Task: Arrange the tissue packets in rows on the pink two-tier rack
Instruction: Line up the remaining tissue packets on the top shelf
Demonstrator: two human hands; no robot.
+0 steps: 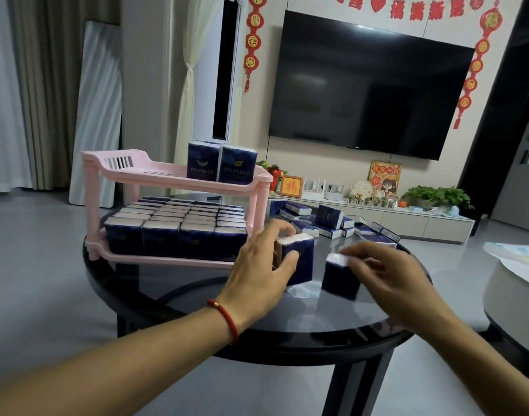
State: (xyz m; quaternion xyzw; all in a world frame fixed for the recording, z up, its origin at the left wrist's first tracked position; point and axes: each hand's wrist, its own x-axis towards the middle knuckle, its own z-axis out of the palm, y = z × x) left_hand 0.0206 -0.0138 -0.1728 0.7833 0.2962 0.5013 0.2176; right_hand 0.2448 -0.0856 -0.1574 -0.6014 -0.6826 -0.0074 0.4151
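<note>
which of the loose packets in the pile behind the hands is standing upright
The packet with the crescent moon on its face, at the middle of the pile on the table. It stands on end, while those around it lie flat.

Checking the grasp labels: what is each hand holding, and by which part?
Left hand grips an upright tissue packet by its sides, thumb on the front. Right hand pinches another packet at its top edge.

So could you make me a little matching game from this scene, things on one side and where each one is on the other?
Things:
1. Left hand
2. Right hand
3. Two upright dark blue tissue packets
4. Loose pile of dark blue tissue packets

Places:
A. Top tier of the pink plastic rack
B. Far side of the round black glass table
C. Gripping a packet beside the rack
D. Pinching a packet's white top

Pairs: 1-C, 2-D, 3-A, 4-B
</note>
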